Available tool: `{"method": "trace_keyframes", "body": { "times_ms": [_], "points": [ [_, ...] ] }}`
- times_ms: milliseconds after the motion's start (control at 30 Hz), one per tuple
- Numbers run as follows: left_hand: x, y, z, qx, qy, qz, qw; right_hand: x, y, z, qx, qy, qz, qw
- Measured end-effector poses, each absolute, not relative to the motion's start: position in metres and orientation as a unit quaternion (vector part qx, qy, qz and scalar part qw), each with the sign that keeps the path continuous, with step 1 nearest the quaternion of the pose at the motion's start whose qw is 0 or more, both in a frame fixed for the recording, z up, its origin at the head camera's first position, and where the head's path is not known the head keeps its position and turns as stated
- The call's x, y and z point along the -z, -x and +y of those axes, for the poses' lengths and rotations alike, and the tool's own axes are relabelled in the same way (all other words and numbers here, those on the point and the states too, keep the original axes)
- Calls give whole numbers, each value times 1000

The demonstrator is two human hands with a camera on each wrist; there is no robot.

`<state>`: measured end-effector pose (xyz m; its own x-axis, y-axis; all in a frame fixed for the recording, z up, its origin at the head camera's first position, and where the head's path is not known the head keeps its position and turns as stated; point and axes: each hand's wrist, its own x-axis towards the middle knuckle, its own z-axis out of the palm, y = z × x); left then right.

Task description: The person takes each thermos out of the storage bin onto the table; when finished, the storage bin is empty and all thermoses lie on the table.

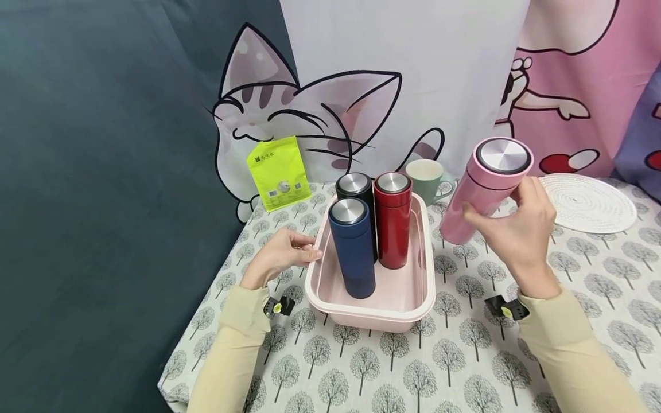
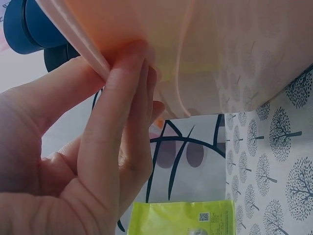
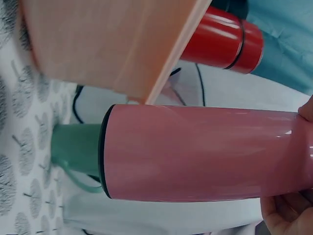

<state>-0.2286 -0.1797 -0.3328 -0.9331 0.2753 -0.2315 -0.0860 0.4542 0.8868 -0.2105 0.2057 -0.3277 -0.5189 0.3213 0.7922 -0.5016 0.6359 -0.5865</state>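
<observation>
My right hand point(image 1: 521, 229) grips a pink thermos bottle point(image 1: 477, 198) around its upper body, silver lid up and tilted, to the right of a pale pink plastic basin point(image 1: 372, 315). In the right wrist view the bottle's dark-edged base points toward the table, beside the basin wall. Thumb and fingers of my left hand point(image 1: 284, 255) pinch the basin's left rim. Inside the basin stand a navy blue thermos point(image 1: 353, 252), a red thermos point(image 1: 393, 223) and a black thermos point(image 1: 356, 183); the navy one partly hides the black one.
Behind the basin to the right is a green mug point(image 1: 424, 178). A bright yellow-green pouch point(image 1: 279, 175) leans at the back left, against a cat-printed curtain point(image 1: 335, 132). At the right lies a round white placemat point(image 1: 588, 203). A tree-patterned cloth point(image 1: 372, 373) covers the table.
</observation>
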Motion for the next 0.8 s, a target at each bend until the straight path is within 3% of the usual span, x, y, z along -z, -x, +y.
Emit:
{"method": "trace_keyframes", "body": {
  "times_ms": [800],
  "points": [
    [336,230,-179,-524,-48,832,177,377,246,220,-407,4,-827,388]
  ]
}}
